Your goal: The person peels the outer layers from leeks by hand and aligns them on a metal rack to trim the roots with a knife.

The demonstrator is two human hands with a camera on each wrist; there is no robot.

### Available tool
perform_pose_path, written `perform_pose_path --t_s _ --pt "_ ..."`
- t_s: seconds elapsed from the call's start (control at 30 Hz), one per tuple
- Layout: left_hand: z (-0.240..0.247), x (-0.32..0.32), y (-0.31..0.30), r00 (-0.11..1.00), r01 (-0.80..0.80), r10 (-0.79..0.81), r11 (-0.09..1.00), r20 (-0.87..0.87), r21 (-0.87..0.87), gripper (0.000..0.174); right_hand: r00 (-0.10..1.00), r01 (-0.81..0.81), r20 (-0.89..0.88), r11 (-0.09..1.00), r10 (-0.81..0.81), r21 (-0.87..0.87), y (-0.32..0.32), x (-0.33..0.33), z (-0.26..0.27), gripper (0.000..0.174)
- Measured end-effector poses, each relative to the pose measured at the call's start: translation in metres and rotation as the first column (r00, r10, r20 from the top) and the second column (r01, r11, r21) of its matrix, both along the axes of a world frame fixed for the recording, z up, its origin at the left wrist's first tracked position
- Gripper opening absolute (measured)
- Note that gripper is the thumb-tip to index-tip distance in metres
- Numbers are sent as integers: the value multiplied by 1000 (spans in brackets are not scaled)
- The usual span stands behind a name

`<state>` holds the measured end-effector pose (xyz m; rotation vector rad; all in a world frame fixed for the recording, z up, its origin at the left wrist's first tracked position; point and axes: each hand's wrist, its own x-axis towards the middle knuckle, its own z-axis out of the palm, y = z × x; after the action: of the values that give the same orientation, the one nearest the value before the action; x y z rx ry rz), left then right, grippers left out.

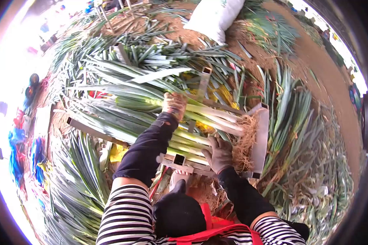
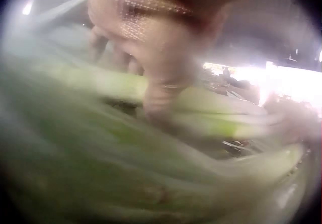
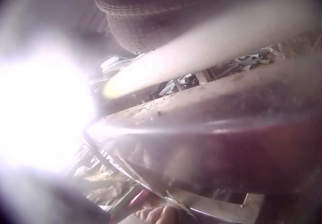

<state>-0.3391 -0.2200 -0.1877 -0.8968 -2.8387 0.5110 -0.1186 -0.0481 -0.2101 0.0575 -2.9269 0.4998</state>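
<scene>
Long leeks, white stalks and roots toward the right, lie across a metal frame. My left hand, in a glove, grips leek stalks near where white turns to green. In the left wrist view, the thumb of that hand bends down around a pale stalk. My gloved right hand rests on the nearer leek stalks, thumb spread from the fingers. The right wrist view has the glove just above a white stalk; its fingertips are hidden there.
More leeks lie in heaps at left and right. A white sack stands at the back. Upright metal posts rise from the frame, and yellow material shows under it. My foot is below its near edge.
</scene>
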Motion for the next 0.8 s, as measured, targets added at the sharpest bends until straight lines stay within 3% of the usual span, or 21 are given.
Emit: perform_pose_path --t_s 0.03,0.17,0.2,0.23,0.27,0.3,0.33,0.37,0.43,0.47,0.5,0.53,0.57,0.6,0.67,0.7,0.73,0.77,0.8 --pt "2 -1 -6 998 57 -56 996 -23 64 23 1000 -1 -17 1000 1 -8 -1 0 1 56" --pt "35 -4 -24 987 161 -160 986 -24 37 22 994 -13 -109 1000 15 23 0 -1 -4 61" --pt "44 -3 -34 973 110 -114 993 -201 -33 26 993 -13 -114 1000 15 20 0 -1 -5 61" --pt "70 -2 -56 958 199 -166 972 -234 125 28 994 -12 -108 1000 13 9 0 0 -6 61" --pt "103 -2 -72 975 194 -161 953 -153 233 30 994 -13 -104 1000 12 -2 1 0 -7 61" --pt "135 -5 -88 1000 -2 17 887 -27 462 28 996 -13 -86 1000 12 -10 2 0 -9 61" --pt "163 -6 -115 965 89 31 894 -259 438 25 995 -14 -99 1000 12 -20 2 0 -10 61" --pt "193 -11 -141 975 -11 150 774 -166 634 25 997 4 -83 1000 -4 -1 1 1 -10 62" --pt "253 -19 -193 956 -120 293 338 17 934 25 998 26 -56 999 -24 33 0 2 -11 64" --pt "271 -34 -227 919 -3 374 325 -125 946 16 998 21 -68 1000 -19 23 0 2 -10 64" --pt "294 -36 -251 907 106 375 236 -191 966 21 998 24 -55 999 -22 42 -1 2 -9 65" --pt "313 -44 -278 932 244 261 66 -253 967 22 999 31 -40 998 -28 62 -1 2 -7 65" --pt "335 -40 -296 916 346 214 12 -340 938 21 1000 24 -20 998 -23 54 0 2 -6 64" --pt "358 -25 -300 894 362 249 93 -374 928 20 999 24 -26 998 -23 51 1 2 -7 64" --pt "385 -20 -312 912 401 105 -23 -397 916 26 996 39 -79 995 -32 87 1 3 -15 63" --pt "388 -18 -313 913 400 103 -25 -396 916 26 996 41 -78 995 -35 88 0 4 -17 63" --pt "390 -12 -306 790 452 283 333 -544 828 29 997 31 -67 997 -26 70 -1 3 -17 63" --pt "391 -9 -298 604 373 371 651 -706 661 33 998 25 -56 998 -22 56 1 3 -18 64" --pt "389 -4 -290 612 380 368 639 -700 669 33 998 39 -52 997 -36 65 1 1 -20 64"
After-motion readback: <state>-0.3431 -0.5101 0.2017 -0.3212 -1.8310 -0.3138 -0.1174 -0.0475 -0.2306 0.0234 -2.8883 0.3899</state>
